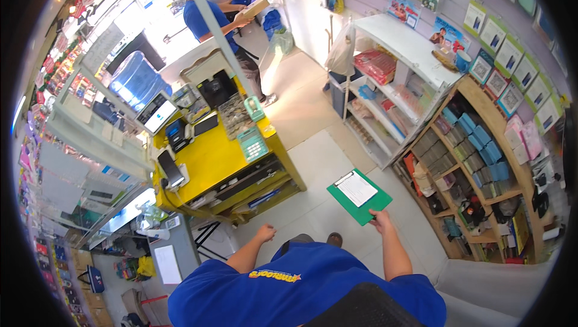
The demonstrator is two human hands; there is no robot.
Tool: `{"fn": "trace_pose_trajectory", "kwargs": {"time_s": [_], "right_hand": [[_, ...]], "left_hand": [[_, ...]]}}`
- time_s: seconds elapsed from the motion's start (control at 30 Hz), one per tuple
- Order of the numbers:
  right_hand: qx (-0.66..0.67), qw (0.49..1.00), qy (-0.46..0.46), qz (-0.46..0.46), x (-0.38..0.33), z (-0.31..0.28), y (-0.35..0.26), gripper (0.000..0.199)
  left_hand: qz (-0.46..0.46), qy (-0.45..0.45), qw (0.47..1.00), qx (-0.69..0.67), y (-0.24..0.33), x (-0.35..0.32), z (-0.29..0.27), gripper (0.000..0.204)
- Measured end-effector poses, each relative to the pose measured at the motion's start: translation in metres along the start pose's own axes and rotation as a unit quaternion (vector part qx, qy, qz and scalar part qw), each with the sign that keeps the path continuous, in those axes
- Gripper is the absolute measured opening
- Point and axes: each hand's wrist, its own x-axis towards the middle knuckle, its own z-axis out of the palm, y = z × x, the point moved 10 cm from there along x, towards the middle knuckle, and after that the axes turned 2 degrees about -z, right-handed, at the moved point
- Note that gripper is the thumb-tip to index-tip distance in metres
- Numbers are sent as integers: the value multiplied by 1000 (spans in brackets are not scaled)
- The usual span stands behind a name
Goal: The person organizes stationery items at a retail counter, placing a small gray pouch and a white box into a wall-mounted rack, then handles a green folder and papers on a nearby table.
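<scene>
My right hand [380, 221] grips the near corner of a green clipboard [365, 215]. A white printed sheet [356, 188] lies on the board under its metal clip, facing up. The board is out in front of me, over the tiled floor. Low at my left side hangs my left hand [265, 233], its fingers curled in with nothing seen in them. That hand is nearest to the yellow counter [205, 193] but apart from it.
On the counter are a teal calculator [253, 144], a phone [171, 168] and a card terminal [177, 134]. Wooden shelves [469, 164] and a white rack [415, 56] stand at the right. Beyond the counter, a person in blue [201, 20] holds a box [256, 8].
</scene>
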Motion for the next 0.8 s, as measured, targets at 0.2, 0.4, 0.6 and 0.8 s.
{"fn": "trace_pose_trajectory", "kwargs": {"time_s": [0.2, 0.4, 0.6, 0.8], "right_hand": [[78, 990, 104, 58, 31, -5, 23, 27], [54, 996, 56, 46, 37, 40, -27, 23], [-6, 1000, 9, 6, 71, 88, -112, 31], [-19, 998, -52, -2, 150, 104, -189, 40]], "left_hand": [[-48, -76, 995, 50, 5, 43, 26, 41], [-15, -168, 963, 208, 75, 111, 49, 34], [166, -82, 977, 104, 212, 175, 31, 32], [144, -66, 983, -92, 265, 200, 5, 31]]}}
